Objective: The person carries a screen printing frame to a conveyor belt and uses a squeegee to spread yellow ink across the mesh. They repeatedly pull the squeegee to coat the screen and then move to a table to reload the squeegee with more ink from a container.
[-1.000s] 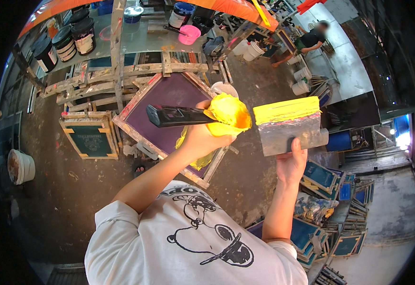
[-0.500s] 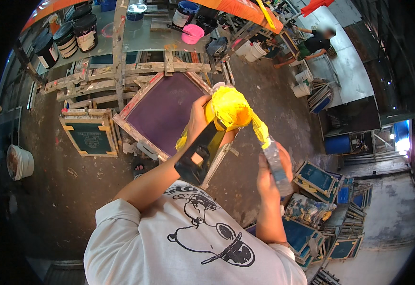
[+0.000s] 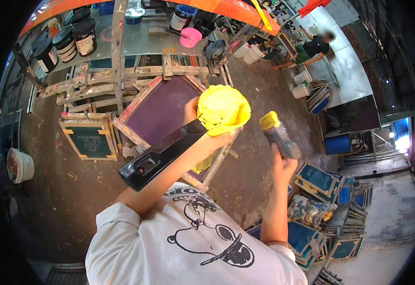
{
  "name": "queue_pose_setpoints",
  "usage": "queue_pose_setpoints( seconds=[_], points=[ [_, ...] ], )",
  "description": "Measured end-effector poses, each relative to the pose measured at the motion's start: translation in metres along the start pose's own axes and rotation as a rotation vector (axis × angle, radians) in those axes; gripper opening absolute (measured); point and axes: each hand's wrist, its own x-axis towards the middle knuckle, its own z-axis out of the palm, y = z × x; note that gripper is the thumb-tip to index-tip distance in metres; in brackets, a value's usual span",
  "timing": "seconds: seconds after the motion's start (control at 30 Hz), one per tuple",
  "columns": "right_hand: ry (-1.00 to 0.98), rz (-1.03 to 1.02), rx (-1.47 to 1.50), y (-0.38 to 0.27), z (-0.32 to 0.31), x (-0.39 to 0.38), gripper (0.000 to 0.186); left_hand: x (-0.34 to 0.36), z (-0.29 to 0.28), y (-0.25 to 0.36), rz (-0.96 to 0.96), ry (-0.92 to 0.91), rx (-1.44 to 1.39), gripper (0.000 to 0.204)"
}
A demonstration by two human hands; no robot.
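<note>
My left hand (image 3: 221, 139) is wrapped round the body of a round pot, partly hidden beneath it. Thick yellow ink (image 3: 221, 107) fills the pot and coats its rim. A long black handle (image 3: 162, 154) reaches from the pot toward the lower left, over my forearm. To the right, my right hand (image 3: 283, 166) is closed on a grey spatula (image 3: 278, 135), slightly blurred, its tip loaded with yellow ink. Spatula and pot are apart. Below the pot, a wood-framed purple printing screen (image 3: 157, 111) leans against a wooden rack, with yellow ink near its lower corner.
Ink tubs (image 3: 84, 38) and a pink bowl (image 3: 190, 38) stand on a glass-topped table (image 3: 136, 45). A smaller framed screen (image 3: 91, 142) leans at left, near a white bucket (image 3: 20, 164). More screens (image 3: 316, 178) are stacked at right. A co-worker (image 3: 314, 47) is at the far right.
The spatula has separated from the pot; the thick ink strand between them is gone. The pot has turned, its ink facing up more and its handle swung leftward.
</note>
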Motion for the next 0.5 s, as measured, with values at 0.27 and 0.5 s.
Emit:
queue_pose_setpoints(
  seconds=[0.27,0.5],
  points=[
    [0.069,-0.124,0.511,-0.032,0.0,0.0,0.047,-0.004,-0.001,-0.012,-0.113,-0.033,0.143,0.092],
    [0.006,-0.114,0.641,-0.054,0.004,-0.004,0.056,-0.001,-0.003,-0.014,-0.142,-0.064,0.194,0.092]
  ],
)
